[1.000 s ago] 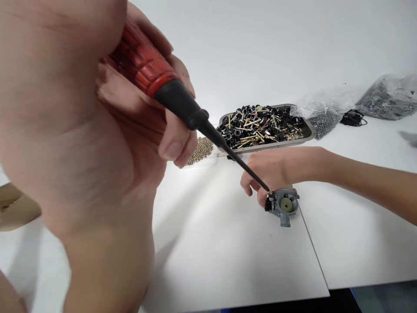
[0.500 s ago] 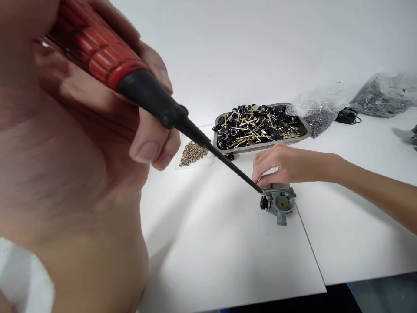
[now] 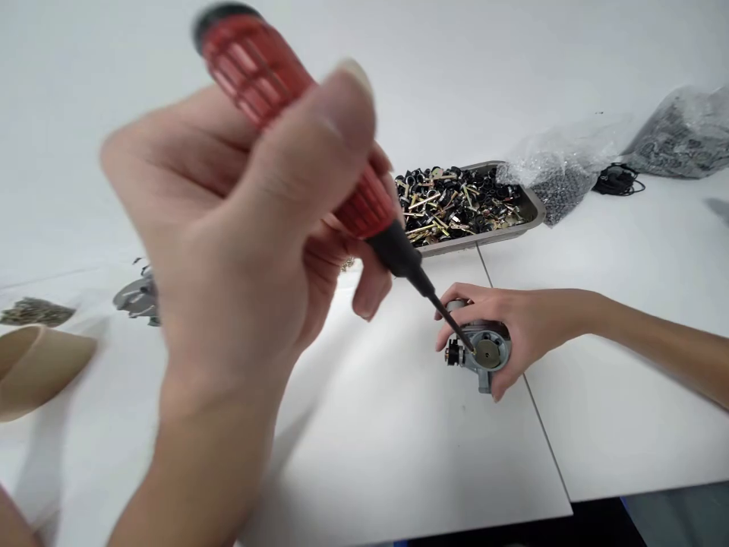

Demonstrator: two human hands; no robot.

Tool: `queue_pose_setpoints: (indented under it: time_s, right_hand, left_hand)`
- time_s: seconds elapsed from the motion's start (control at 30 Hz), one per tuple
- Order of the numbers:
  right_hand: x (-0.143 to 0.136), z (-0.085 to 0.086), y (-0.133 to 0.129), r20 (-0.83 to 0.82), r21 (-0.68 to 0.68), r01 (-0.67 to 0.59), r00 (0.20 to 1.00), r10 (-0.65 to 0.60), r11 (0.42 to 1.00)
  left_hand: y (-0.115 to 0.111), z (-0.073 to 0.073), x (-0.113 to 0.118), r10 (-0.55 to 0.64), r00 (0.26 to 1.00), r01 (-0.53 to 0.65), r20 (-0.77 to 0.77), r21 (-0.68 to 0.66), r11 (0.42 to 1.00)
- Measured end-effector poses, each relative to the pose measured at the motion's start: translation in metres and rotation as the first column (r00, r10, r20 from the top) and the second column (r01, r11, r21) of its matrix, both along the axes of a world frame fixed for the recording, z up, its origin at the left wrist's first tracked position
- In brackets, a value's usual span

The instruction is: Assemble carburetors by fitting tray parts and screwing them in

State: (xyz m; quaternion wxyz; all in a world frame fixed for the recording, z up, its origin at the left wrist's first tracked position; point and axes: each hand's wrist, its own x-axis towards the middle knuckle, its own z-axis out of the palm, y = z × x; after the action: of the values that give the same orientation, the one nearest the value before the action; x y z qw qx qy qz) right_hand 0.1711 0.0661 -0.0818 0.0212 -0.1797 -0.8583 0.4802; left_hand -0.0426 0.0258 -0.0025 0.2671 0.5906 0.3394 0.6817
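My left hand [image 3: 244, 228] is closed around the red handle of a screwdriver [image 3: 373, 201], its thumb lying along the handle. The dark shaft slants down to the right, and its tip meets the small grey metal carburetor [image 3: 488, 351] at the left edge of the round brass-coloured plate in its bore. My right hand [image 3: 501, 319] grips that carburetor from the right and holds it on the white table, thumb below and fingers over the top. A black fitting sticks out of the carburetor's left side. Whether a screw sits under the tip is too small to tell.
Behind the hands stands a metal tray [image 3: 501, 237] heaped with black and brass-coloured parts. Plastic bags of small parts [image 3: 677, 137] and a black coil [image 3: 618, 180] lie at back right. A tan ring-shaped roll [image 3: 51, 368] and a grey metal part [image 3: 137, 300] are on the left.
My left hand has moved away from the camera and right, with the screwdriver's tip shifting onto the bore's edge. My right hand has gone from the carburetor's top to wrapping around it.
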Motion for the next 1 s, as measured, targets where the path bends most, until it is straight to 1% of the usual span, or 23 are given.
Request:
queue_pose_setpoints:
  time_s: [0.07, 0.1, 0.17, 0.27, 0.33, 0.53, 0.6, 0.73, 0.8, 0.9, 1.0]
  right_hand:
    - [0.000, -0.001, 0.001, -0.006, 0.004, -0.005, 1.000, 0.005, 1.000]
    - [0.000, -0.001, 0.001, -0.011, 0.001, -0.005, 1.000, 0.005, 1.000]
    - [0.001, -0.002, 0.001, -0.023, -0.004, -0.003, 1.000, 0.003, 1.000]
    - [0.001, -0.004, 0.001, -0.024, -0.006, -0.001, 1.000, 0.001, 1.000]
    - [0.001, -0.005, 0.001, -0.023, -0.004, -0.006, 1.000, 0.006, 1.000]
    - [0.001, -0.006, 0.002, -0.046, -0.015, -0.003, 0.999, 0.003, 1.000]
    - [0.001, -0.006, 0.002, -0.056, -0.018, -0.002, 0.998, 0.001, 1.000]
    - [0.001, -0.007, 0.003, -0.067, -0.012, -0.021, 0.998, 0.020, 1.000]
    - [0.001, -0.009, 0.004, -0.066, -0.019, -0.035, 0.997, 0.033, 0.999]
    - [0.000, -0.011, 0.006, -0.069, -0.014, -0.052, 0.996, 0.050, 0.999]
    - [0.000, -0.010, 0.006, -0.057, 0.010, -0.056, 0.997, 0.056, 0.998]
  left_hand:
    - [0.001, 0.001, 0.014, -0.084, 0.985, 0.068, -0.154, -0.103, 0.992]
    - [0.002, 0.001, 0.018, -0.109, 0.976, 0.085, -0.188, -0.132, 0.988]
    - [0.004, -0.002, 0.021, -0.129, 0.975, 0.107, -0.183, -0.124, 0.987]
    - [0.006, -0.009, 0.019, -0.152, 0.967, 0.136, -0.206, -0.090, 0.987]
    - [0.008, -0.012, 0.018, -0.156, 0.963, 0.138, -0.221, -0.094, 0.986]
    - [0.015, -0.017, 0.017, -0.221, 0.951, 0.209, -0.216, -0.078, 0.975]
    - [0.014, -0.018, 0.017, -0.234, 0.948, 0.222, -0.216, -0.080, 0.972]
    - [0.004, -0.018, 0.020, -0.245, 0.946, 0.227, -0.211, -0.104, 0.968]
    - [0.002, -0.018, 0.022, -0.310, 0.929, 0.290, -0.201, -0.123, 0.949]
    - [0.009, -0.019, 0.023, -0.431, 0.884, 0.413, -0.181, -0.133, 0.901]
    - [0.016, -0.016, 0.024, -0.458, 0.872, 0.441, -0.175, -0.127, 0.889]
